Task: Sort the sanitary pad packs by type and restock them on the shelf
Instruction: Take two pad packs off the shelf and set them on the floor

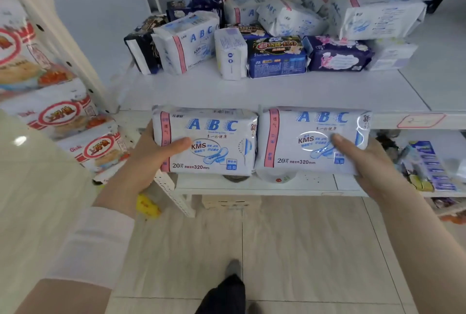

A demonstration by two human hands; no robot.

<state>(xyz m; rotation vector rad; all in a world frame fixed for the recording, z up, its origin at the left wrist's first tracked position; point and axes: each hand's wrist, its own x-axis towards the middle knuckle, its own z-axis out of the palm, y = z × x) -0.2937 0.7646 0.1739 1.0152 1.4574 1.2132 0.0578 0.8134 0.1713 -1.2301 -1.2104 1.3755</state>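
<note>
My left hand (148, 159) grips a white ABC pad pack (214, 137), thumb across its front. My right hand (365, 162) grips a second, matching white ABC pad pack (310, 134). Both packs are held side by side, touching, just in front of the white shelf's front edge (302, 101). Further back on that shelf lies a mixed heap: another white ABC pack (186, 41), a small white pack (230, 53), a dark blue pack (277, 57), a purple flowered pack (338, 53), and several white packs (373, 13) behind.
Snack bags with red logos (63, 114) fill the rack on the left. A lower shelf (264, 183) holds small items, with blue packets (426, 164) at the right. Tiled floor and my shoe (233, 270) lie below.
</note>
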